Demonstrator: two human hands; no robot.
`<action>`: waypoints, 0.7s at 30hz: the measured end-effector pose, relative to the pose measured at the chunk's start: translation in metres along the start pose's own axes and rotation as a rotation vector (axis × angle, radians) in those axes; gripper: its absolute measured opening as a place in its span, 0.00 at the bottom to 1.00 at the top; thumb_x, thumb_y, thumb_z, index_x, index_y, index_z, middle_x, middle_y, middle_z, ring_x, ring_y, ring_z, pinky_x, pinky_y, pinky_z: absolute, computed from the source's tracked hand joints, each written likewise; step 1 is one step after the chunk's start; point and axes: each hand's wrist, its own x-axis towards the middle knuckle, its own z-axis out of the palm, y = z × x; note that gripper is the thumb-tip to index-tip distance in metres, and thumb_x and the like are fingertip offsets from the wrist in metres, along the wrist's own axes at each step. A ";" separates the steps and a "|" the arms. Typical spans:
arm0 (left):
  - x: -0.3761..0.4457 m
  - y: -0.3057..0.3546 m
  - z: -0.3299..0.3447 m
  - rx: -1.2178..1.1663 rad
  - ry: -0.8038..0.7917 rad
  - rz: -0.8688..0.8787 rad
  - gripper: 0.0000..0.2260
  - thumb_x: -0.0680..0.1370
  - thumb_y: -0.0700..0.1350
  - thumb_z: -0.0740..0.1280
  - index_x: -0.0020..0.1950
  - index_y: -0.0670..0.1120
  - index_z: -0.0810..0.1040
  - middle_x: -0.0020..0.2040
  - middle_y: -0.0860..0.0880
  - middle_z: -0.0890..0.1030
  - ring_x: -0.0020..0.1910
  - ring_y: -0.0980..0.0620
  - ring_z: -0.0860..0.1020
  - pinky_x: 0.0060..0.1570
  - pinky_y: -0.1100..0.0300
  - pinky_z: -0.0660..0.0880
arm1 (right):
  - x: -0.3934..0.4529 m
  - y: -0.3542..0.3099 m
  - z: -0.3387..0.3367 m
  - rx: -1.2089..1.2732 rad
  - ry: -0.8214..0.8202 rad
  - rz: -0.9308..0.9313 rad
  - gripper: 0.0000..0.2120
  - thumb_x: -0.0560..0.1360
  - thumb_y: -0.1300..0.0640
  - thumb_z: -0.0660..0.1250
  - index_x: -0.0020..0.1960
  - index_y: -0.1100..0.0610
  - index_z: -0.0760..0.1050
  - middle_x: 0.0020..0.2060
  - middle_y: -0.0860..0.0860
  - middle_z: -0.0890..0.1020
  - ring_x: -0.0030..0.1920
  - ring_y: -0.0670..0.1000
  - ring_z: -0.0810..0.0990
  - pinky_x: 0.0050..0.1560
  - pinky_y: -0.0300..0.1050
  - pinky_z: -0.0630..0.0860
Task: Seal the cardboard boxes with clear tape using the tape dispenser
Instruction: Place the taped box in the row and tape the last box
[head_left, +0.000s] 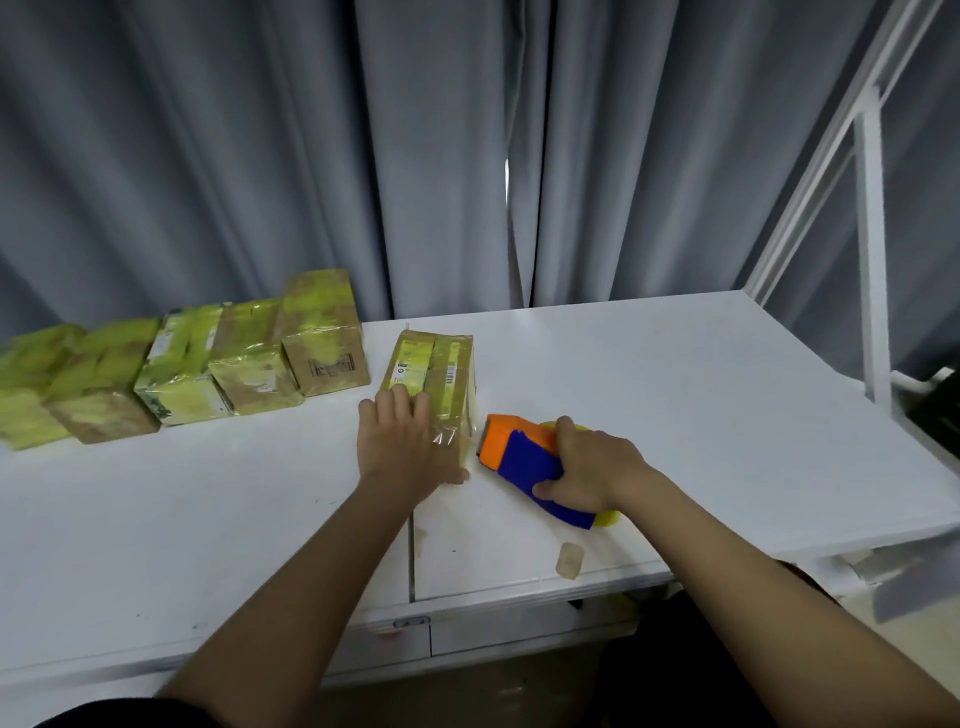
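A cardboard box (439, 366) covered in yellowish clear tape lies on the white table (649, 374), near the middle. My left hand (402, 441) lies flat on its near end, fingers straight, pressing the tape down. Just right of the box, my right hand (592, 467) grips an orange and blue tape dispenser (519, 454) that rests on the table. The dispenser's orange front end points at the box's near right corner. A yellow tape roll peeks out behind the dispenser.
Several taped cardboard boxes (176, 364) stand in a row at the back left of the table. Grey curtains hang behind. A white metal frame (870, 260) rises at the right. A scrap of tape (570, 558) sticks near the front edge.
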 end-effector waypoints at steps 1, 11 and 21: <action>0.003 -0.003 -0.002 -0.037 -0.048 0.023 0.38 0.65 0.77 0.58 0.57 0.45 0.67 0.55 0.46 0.71 0.55 0.47 0.70 0.56 0.54 0.65 | 0.002 0.001 0.004 0.008 -0.015 -0.006 0.23 0.74 0.42 0.65 0.60 0.56 0.65 0.50 0.51 0.77 0.49 0.53 0.76 0.44 0.44 0.69; 0.027 -0.009 0.014 -0.663 -0.168 -0.143 0.31 0.77 0.67 0.53 0.71 0.46 0.60 0.77 0.46 0.51 0.76 0.45 0.50 0.72 0.40 0.49 | 0.004 0.007 0.049 0.083 0.171 -0.077 0.20 0.76 0.38 0.60 0.54 0.55 0.67 0.34 0.47 0.72 0.38 0.52 0.76 0.34 0.43 0.65; 0.028 -0.004 0.025 -0.549 -0.255 -0.071 0.43 0.68 0.77 0.38 0.78 0.56 0.47 0.79 0.46 0.44 0.76 0.39 0.48 0.67 0.39 0.60 | 0.010 0.002 0.020 0.119 0.224 0.133 0.26 0.76 0.32 0.52 0.48 0.54 0.71 0.40 0.49 0.76 0.39 0.51 0.73 0.38 0.43 0.68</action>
